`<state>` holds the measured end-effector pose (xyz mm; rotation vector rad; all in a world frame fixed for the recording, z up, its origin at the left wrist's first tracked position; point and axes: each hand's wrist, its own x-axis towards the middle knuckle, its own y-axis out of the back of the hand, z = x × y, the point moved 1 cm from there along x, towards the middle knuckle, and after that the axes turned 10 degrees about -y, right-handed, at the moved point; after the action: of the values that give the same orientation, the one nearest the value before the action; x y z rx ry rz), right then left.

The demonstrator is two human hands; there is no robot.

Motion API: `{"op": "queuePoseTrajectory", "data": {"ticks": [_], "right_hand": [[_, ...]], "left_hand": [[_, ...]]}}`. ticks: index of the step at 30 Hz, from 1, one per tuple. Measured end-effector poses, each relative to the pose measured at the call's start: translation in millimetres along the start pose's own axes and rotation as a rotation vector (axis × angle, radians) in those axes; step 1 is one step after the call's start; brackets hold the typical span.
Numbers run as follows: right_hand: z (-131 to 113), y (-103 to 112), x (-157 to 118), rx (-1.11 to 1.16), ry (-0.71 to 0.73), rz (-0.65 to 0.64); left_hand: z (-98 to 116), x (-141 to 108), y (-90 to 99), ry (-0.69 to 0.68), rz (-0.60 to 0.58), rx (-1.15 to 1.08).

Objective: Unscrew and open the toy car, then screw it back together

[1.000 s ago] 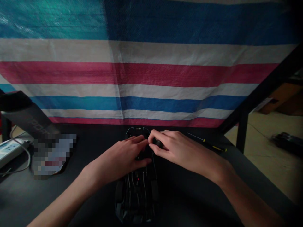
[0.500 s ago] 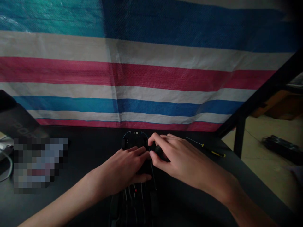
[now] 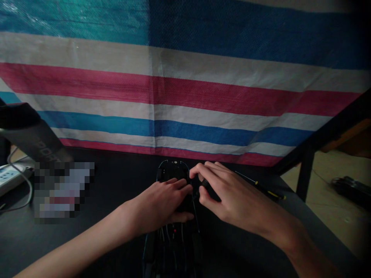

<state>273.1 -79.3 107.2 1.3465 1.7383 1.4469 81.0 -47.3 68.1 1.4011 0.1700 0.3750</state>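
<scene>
A long black toy car (image 3: 187,251) lies underside up before me, with a rounded end and a small red spot on its underside. Across its middle rests my left hand (image 3: 165,202), fingers over the far part and thumb nearer me, holding it against the table. Just right of the car, my right hand (image 3: 220,189) is curled round a small dark round piece, seemingly a wheel (image 3: 213,193); the fingers hide much of it. A small gap separates the right fingertips from the car's side. Beyond the right hand lies a screwdriver (image 3: 269,192) with a black and yellow handle.
A dark bottle (image 3: 48,144) leans into view at left, by a white power strip (image 3: 13,179) with a cable. A blurred-out flat item (image 3: 66,193) lies on the black table (image 3: 116,177). Striped sheeting (image 3: 203,92) hangs behind; a dark frame post (image 3: 305,173) stands right.
The view has turned slightly left, so everything appears further right. My right hand has drawn a little away from the car's side with the dark piece; my left hand keeps its place.
</scene>
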Motion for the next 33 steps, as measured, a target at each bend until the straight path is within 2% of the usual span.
{"op": "queuePoseTrajectory", "data": {"ticks": [6,11,16,22,26,30,33], "right_hand": [[-0.5,-1.8,-0.3,-0.014,0.006,0.007],[-0.2,1.6,-3.9,-0.036,-0.045,-0.006],[-1.5,1.7,-3.0,0.016,0.033,0.008],[-2.5,0.5,-2.2,0.045,0.023,0.005],[-2.0,2.2,-2.7,0.016,-0.034,0.01],[-4.6,3.7,-2.2,0.038,0.045,0.028],[-5.5,3.2,-1.6,-0.002,0.028,0.048]], "left_hand": [[2.8,0.8,4.1,0.016,-0.047,0.009],[1.6,-1.7,2.1,0.002,-0.019,0.028],[3.9,-0.4,5.7,0.009,-0.052,0.001],[5.7,-0.4,5.8,0.025,-0.06,0.008],[4.9,-1.8,3.6,0.009,-0.042,0.035],[5.5,-1.0,4.2,0.017,-0.058,0.037],[6.3,-0.4,4.6,0.02,-0.066,0.042]]}}
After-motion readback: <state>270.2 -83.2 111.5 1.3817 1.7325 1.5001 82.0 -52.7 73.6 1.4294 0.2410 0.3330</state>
